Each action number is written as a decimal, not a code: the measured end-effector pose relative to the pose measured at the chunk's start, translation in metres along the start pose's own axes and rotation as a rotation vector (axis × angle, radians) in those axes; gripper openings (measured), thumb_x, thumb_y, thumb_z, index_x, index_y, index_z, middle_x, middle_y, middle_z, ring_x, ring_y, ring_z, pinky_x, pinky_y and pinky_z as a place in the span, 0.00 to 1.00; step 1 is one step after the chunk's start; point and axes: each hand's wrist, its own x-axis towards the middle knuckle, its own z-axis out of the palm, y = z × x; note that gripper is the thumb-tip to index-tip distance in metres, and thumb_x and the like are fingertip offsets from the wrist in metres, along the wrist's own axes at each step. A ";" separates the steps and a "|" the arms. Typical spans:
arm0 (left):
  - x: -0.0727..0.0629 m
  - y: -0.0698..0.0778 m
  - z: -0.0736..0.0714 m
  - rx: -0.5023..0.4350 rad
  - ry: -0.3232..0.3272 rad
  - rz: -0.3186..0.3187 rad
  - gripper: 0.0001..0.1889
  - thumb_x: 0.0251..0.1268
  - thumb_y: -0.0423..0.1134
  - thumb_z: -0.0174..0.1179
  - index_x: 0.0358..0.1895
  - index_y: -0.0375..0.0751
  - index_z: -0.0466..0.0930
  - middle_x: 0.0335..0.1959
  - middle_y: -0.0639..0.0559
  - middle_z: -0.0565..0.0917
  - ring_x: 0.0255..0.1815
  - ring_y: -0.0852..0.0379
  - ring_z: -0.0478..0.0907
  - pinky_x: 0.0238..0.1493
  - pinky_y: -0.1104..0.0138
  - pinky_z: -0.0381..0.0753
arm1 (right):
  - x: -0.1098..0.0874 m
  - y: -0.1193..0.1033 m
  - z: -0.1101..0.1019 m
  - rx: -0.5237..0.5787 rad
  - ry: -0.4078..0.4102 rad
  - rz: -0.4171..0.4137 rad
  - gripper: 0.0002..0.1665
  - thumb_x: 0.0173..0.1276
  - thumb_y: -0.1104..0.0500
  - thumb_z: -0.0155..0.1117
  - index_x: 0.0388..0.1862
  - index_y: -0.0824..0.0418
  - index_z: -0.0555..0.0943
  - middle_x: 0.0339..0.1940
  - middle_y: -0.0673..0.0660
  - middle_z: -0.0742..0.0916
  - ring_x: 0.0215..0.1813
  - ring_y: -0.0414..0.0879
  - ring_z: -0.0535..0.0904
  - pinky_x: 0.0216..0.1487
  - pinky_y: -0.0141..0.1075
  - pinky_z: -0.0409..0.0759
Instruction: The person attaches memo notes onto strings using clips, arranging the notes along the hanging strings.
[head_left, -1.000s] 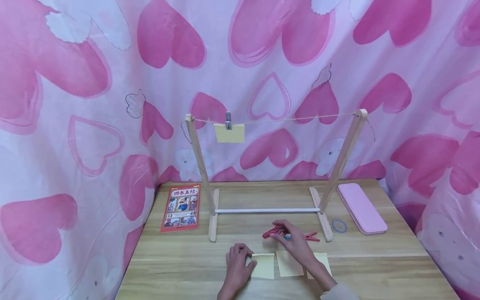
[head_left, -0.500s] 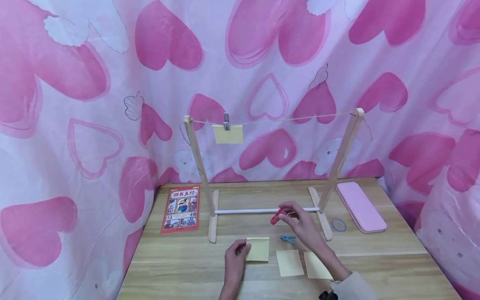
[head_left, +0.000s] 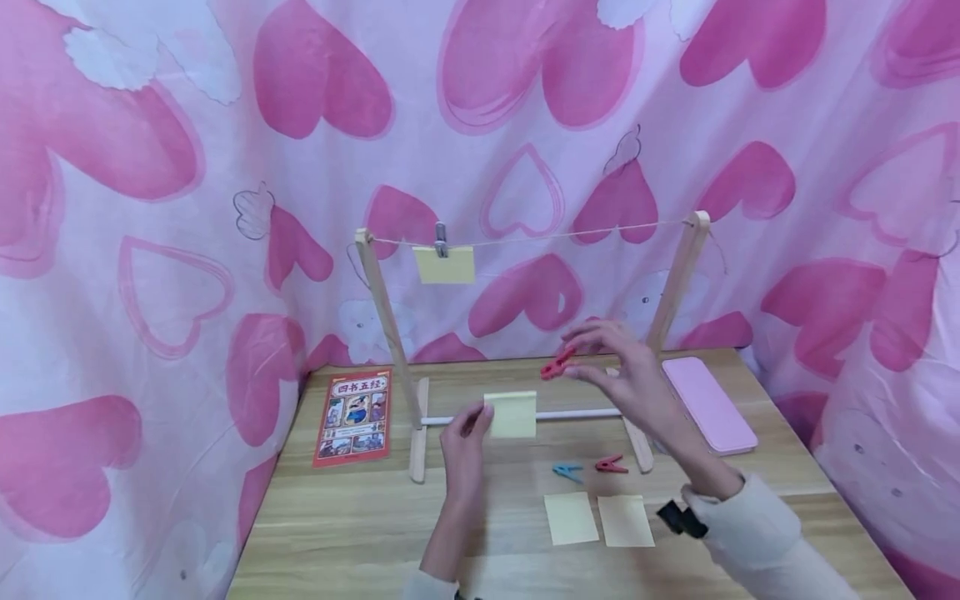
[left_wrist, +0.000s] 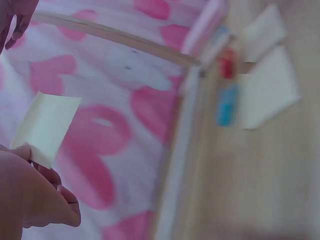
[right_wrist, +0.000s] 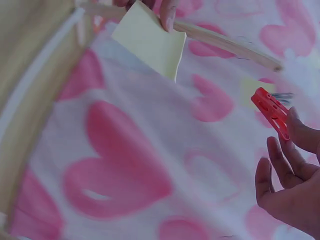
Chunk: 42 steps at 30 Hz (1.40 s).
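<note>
My left hand (head_left: 463, 450) pinches a yellow sticky note (head_left: 512, 415) by its left edge, lifted off the table in front of the rack's white bar. Higher and to the right, my right hand (head_left: 626, 371) pinches a red clothespin (head_left: 557, 364) between thumb and fingers. The right wrist view shows the same clothespin (right_wrist: 270, 112) by its end, apart from the note (right_wrist: 150, 42). A string (head_left: 570, 235) spans the wooden rack (head_left: 390, 325). From its left part hangs another yellow note (head_left: 444, 266), held by a grey clip (head_left: 441, 239).
On the table lie a blue clothespin (head_left: 567, 472), a red clothespin (head_left: 611, 463) and two yellow notes (head_left: 572, 518). A red booklet (head_left: 352, 418) lies left of the rack, a pink case (head_left: 709, 405) to its right. A heart-patterned curtain (head_left: 517, 100) hangs behind.
Both hands have risen toward the rack, the left lifting a sticky note from the table, the right carrying the red clothespin up. The blue and other red clothespins now show uncovered.
</note>
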 end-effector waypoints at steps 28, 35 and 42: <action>0.059 0.159 0.051 -0.330 -0.040 0.220 0.14 0.76 0.36 0.72 0.58 0.33 0.91 0.49 0.49 0.91 0.56 0.57 0.82 0.69 0.62 0.78 | 0.181 -0.060 -0.050 -0.129 -0.154 0.014 0.09 0.63 0.68 0.83 0.40 0.71 0.92 0.53 0.59 0.83 0.68 0.53 0.71 0.72 0.55 0.64; 0.064 0.170 0.058 -0.373 0.001 0.205 0.13 0.73 0.33 0.73 0.54 0.29 0.92 0.43 0.50 0.93 0.53 0.58 0.83 0.71 0.60 0.76 | 0.196 -0.059 -0.052 -0.183 -0.163 0.062 0.09 0.64 0.66 0.83 0.39 0.71 0.92 0.55 0.61 0.82 0.72 0.56 0.66 0.74 0.60 0.63; 0.069 0.171 0.059 -0.403 0.012 0.188 0.13 0.73 0.32 0.73 0.54 0.28 0.91 0.42 0.52 0.92 0.53 0.58 0.82 0.73 0.60 0.75 | 0.202 -0.056 -0.047 -0.186 -0.183 0.074 0.08 0.65 0.66 0.83 0.39 0.70 0.92 0.55 0.61 0.82 0.72 0.56 0.65 0.73 0.59 0.65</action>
